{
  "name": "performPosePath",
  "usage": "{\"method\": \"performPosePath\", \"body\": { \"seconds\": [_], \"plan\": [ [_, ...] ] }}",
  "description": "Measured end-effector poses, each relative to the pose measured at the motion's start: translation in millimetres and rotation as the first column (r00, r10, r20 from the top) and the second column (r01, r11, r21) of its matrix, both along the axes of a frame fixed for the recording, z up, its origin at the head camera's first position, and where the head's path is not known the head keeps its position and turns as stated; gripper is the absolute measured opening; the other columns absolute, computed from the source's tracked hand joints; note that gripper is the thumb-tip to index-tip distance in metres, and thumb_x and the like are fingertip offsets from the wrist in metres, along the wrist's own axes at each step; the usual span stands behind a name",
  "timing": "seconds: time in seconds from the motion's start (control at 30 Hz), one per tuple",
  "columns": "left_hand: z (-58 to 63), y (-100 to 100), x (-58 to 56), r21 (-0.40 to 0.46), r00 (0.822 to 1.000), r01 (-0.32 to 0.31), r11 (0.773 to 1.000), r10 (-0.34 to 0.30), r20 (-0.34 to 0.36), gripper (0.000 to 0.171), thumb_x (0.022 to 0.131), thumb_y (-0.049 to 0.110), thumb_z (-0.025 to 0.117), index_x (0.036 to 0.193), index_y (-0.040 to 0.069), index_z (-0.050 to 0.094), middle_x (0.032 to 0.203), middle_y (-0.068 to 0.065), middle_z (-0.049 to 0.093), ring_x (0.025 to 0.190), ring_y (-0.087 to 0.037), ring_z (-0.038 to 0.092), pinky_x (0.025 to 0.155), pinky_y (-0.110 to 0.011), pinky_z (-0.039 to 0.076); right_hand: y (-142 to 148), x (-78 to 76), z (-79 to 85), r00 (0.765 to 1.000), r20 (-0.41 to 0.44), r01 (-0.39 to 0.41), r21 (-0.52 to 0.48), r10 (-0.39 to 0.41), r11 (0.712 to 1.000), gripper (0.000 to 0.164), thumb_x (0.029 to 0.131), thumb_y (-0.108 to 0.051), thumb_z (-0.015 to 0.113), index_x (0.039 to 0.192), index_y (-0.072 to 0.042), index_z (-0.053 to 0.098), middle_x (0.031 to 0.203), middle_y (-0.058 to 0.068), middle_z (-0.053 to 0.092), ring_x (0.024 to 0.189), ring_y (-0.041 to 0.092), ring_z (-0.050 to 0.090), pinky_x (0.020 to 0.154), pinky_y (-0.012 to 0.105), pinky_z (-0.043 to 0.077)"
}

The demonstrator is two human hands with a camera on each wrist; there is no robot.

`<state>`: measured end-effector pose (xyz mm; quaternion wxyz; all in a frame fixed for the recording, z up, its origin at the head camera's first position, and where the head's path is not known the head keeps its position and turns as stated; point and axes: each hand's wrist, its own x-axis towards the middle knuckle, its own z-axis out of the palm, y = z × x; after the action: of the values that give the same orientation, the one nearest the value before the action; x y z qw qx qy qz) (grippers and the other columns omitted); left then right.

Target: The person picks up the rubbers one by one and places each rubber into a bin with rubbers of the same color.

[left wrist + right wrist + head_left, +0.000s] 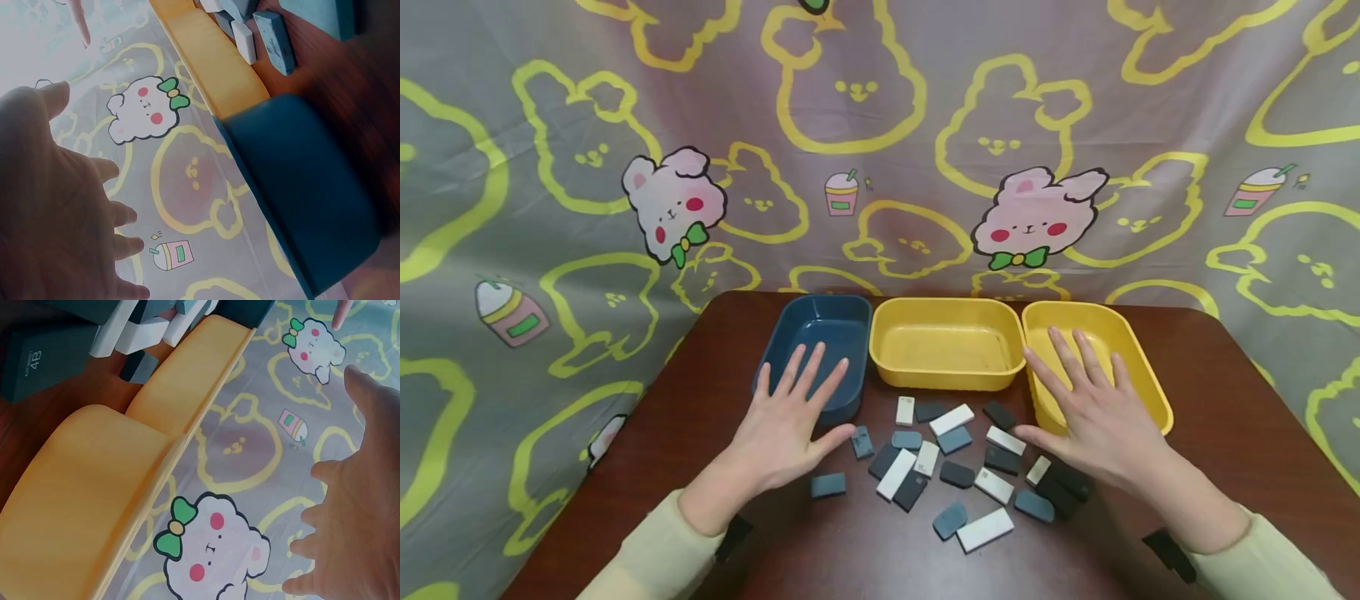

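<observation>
My left hand is held above the table with fingers spread straight, overlapping the blue bin in the head view. Likewise spread, my right hand hovers over the near part of the right yellow bin. Neither hand holds anything. Between and in front of them lie several scattered erasers: white ones, blue-grey ones and black ones. Some lean on or overlap each other. In the right wrist view a dark eraser carries the mark 4B.
A second yellow bin stands in the middle, between the blue bin and the right yellow one, along the far edge of the brown table. Behind it hangs a grey curtain printed with cartoon rabbits and cups.
</observation>
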<state>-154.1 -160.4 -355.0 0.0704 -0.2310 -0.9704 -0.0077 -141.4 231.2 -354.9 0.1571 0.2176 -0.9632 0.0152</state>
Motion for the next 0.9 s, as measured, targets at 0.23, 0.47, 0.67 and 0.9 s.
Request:
{"method": "performPosePath", "body": {
  "seconds": [0.23,0.47,0.67,0.9],
  "plan": [
    [0.4,-6.6,-2.6,-0.004,1.000,0.002,1.000,-0.002,0.017,0.084,0.090,0.071,0.039,0.157,0.027,0.013,0.162,-0.010,0.002,0.146,-0.034,-0.005,0.108,-0.067,0.002,-5.2,-4.9,2.2,1.000,-0.003,-0.012,-0.004,0.012,1.000,0.095,0.082,-0.071,0.055,0.156,-0.020,0.022,0.160,0.018,0.011,0.143,0.043,0.009,0.106,0.070,0.006],
    [2.8,-13.6,-5.7,-0.009,1.000,0.012,1.000,-0.012,0.001,0.086,0.089,0.071,0.041,0.157,0.026,0.014,0.162,-0.010,0.003,0.146,-0.035,-0.002,0.108,-0.067,0.003,-12.3,-8.3,2.2,0.999,0.044,0.001,-0.004,0.000,1.000,0.095,0.083,-0.072,0.051,0.156,-0.018,0.022,0.161,0.016,0.005,0.145,0.040,0.004,0.107,0.069,0.005],
    [-3.5,-23.9,-1.7,-0.004,1.000,0.004,1.000,-0.004,0.013,0.085,0.089,0.068,0.045,0.157,0.025,0.016,0.162,-0.009,0.005,0.146,-0.036,0.001,0.108,-0.067,0.004,-21.2,-13.3,-2.8,0.996,0.090,-0.007,-0.022,0.009,1.000,0.094,0.083,-0.072,0.052,0.156,-0.019,0.022,0.161,0.016,0.008,0.145,0.039,0.003,0.105,0.070,0.010],
    [-19.2,-25.8,4.9,-0.004,0.998,0.035,0.999,-0.035,0.046,0.084,0.090,0.071,0.041,0.157,0.025,0.019,0.162,-0.009,0.009,0.146,-0.034,0.006,0.108,-0.067,0.012,-30.5,-18.2,-8.8,0.993,0.108,-0.042,-0.006,0.042,0.999,0.093,0.085,-0.072,0.049,0.156,-0.017,0.023,0.161,0.016,0.008,0.145,0.038,0.003,0.106,0.069,0.011]
  ]
}}
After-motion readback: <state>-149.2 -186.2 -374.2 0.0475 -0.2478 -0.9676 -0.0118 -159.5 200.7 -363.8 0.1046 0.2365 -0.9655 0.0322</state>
